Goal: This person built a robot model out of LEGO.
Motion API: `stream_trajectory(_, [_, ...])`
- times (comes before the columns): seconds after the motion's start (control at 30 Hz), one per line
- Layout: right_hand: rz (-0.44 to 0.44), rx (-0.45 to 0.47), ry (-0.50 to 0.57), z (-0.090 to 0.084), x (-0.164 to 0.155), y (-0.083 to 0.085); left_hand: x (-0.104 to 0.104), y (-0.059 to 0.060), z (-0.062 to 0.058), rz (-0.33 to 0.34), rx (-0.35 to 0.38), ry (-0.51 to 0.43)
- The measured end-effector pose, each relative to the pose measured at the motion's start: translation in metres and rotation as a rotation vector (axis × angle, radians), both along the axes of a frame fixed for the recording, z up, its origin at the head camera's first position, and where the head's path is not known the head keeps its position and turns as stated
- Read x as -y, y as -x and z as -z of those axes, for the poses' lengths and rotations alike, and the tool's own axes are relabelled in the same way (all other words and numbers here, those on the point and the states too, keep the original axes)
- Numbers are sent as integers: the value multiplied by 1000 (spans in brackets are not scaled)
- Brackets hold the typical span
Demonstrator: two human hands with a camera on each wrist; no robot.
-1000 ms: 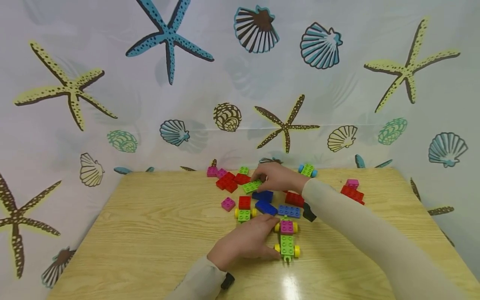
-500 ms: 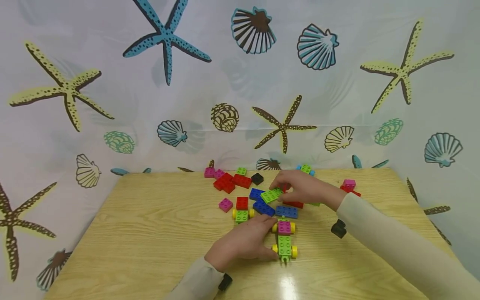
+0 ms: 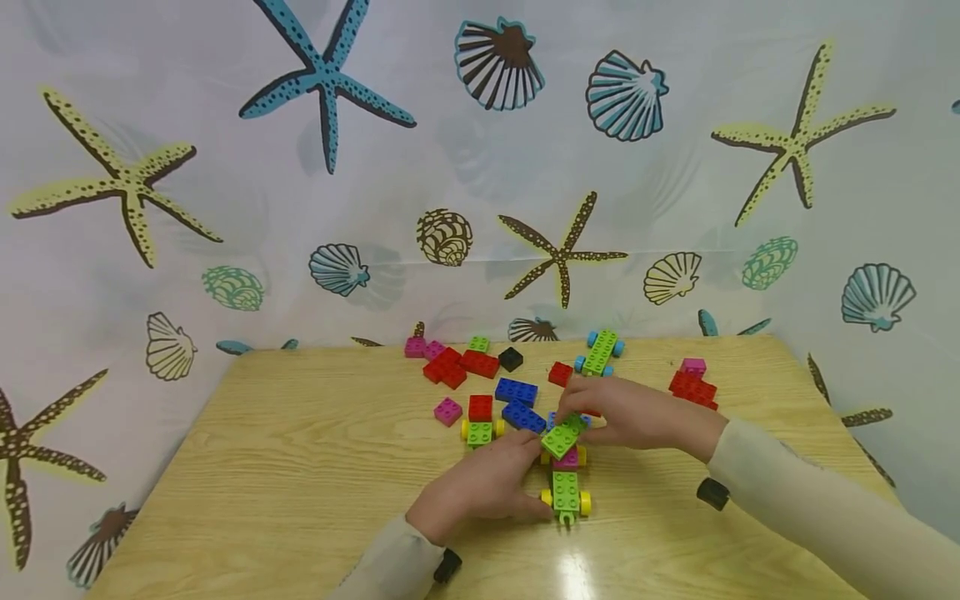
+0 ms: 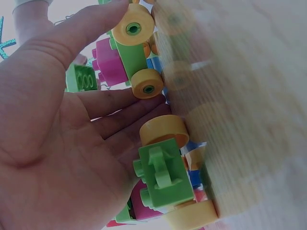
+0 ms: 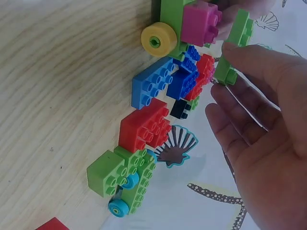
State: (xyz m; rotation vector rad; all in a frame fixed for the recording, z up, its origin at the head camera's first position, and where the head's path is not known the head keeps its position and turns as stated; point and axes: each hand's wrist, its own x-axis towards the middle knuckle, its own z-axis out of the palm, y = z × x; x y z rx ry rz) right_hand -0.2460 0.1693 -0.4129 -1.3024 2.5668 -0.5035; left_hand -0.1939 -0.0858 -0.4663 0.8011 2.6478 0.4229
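Observation:
My right hand pinches a green brick between thumb and fingertips, tilted close over the pink brick on a toy car. That car has a long green base and yellow wheels. Flat along the car's left side lies my left hand, its fingers fairly straight. In the left wrist view, its thumb reaches one yellow wheel and its index finger the other wheel. Beyond the left hand stands another green car piece on yellow wheels, partly hidden by the hand.
Blue bricks, red bricks and a black brick are scattered farther back on the wooden table. A green car base with blue wheels stands by the patterned curtain. More red bricks lie right.
My right hand has carried the green brick from the back of the pile toward me, over the car's pink brick. The left hand has stayed beside the car.

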Motion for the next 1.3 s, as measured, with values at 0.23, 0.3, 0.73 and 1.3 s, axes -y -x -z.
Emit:
stream_trajectory(0.23, [-33,-46,-52,6,2,-5,0,2,1,4,9,-15])
stream_trajectory(0.3, [-45,-69,-59,8,2,-6,0,3,1,5,11,-20])
stream_trajectory(0.73, [-49,-67,-7,19,-3,-13,-2,4,0,3,13,-25])
stream_trajectory(1.3, [16,33,105,33,-1,-20,0,2,3,4,21,-27])
